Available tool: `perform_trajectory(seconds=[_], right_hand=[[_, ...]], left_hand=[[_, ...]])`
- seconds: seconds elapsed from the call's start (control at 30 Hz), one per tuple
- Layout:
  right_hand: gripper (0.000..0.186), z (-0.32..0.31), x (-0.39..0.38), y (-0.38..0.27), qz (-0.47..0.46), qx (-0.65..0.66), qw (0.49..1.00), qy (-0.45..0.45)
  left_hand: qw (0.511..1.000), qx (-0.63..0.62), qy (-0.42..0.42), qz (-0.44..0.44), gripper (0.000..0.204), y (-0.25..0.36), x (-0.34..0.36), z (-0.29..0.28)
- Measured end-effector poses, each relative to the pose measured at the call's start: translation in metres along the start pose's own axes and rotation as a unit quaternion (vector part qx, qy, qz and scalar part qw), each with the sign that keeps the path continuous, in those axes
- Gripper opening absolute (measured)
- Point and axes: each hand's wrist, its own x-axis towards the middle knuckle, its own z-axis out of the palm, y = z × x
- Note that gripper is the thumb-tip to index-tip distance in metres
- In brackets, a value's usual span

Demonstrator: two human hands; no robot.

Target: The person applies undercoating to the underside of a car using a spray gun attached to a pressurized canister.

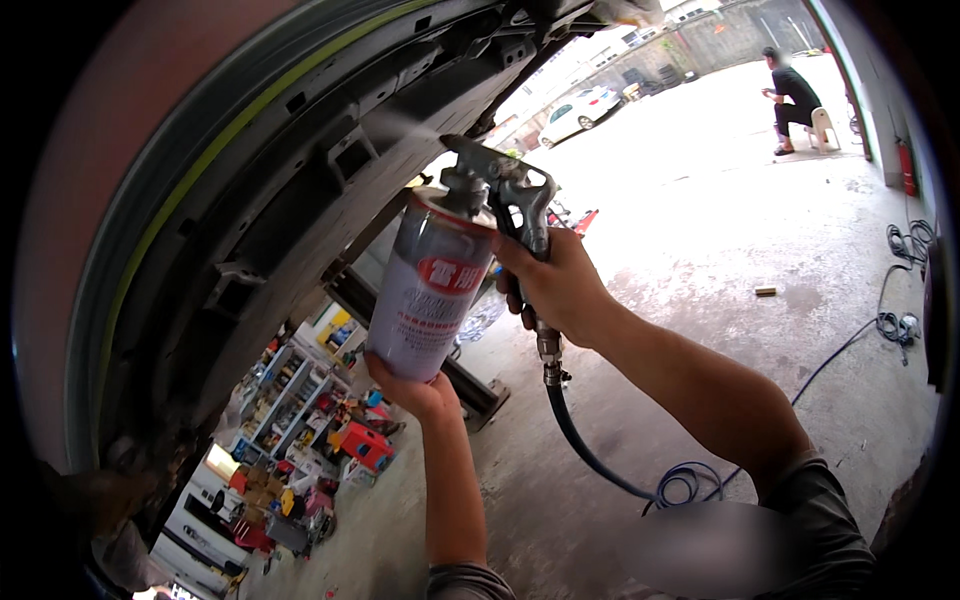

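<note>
My right hand (pixel 565 290) is wrapped round the handle of a metal spray gun (pixel 510 185), its fingers at the trigger. Screwed beneath the gun's head is a silver and white can (pixel 425 300) with a red label patch, tilted a little. My left hand (pixel 412 388) cups the can's base from below. From the nozzle a pale mist (pixel 395 125) shoots left onto the dark underside of a raised vehicle (pixel 290 185). A dark blue air hose (pixel 575 430) hangs from the fitting under the gun's grip.
The hose lies in loops (pixel 690 485) on the concrete floor, and more cable coils (pixel 905 245) are at the right. Shelves (pixel 285 395) and clutter stand lower left, near a red box (pixel 368 445). Outside are a seated person (pixel 792 100) and a white car (pixel 580 115).
</note>
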Motion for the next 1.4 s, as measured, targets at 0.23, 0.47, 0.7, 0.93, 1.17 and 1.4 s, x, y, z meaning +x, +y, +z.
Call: perform_trajectory(seconds=[0.23, 0.47, 0.7, 0.93, 1.17, 1.4], right_hand=[[0.027, -0.060, 0.026, -0.032, 0.025, -0.086, 0.996, 0.012], [0.031, -0.087, 0.052, -0.012, 0.008, -0.113, 0.993, 0.044], [0.036, -0.110, 0.087, 0.009, -0.017, -0.142, 0.989, 0.026], [0.024, -0.144, 0.143, 0.026, -0.007, -0.059, 0.997, -0.040], [0.022, -0.166, 0.163, 0.038, 0.017, -0.054, 0.989, -0.134], [0.024, -0.173, 0.183, 0.035, 0.053, 0.006, 0.948, -0.312]], left_hand=[[0.993, -0.087, -0.021, -0.075, 0.054, -0.056, 0.001, 0.038], [0.978, -0.152, -0.060, -0.130, 0.046, -0.124, 0.018, 0.053], [0.960, -0.218, -0.082, -0.154, 0.047, -0.191, 0.027, 0.060], [0.985, -0.162, 0.050, -0.045, 0.047, -0.231, 0.056, 0.070], [0.988, -0.099, 0.073, 0.091, 0.050, -0.230, 0.038, 0.069], [0.961, -0.004, 0.141, 0.239, 0.059, -0.187, -0.008, 0.083]])
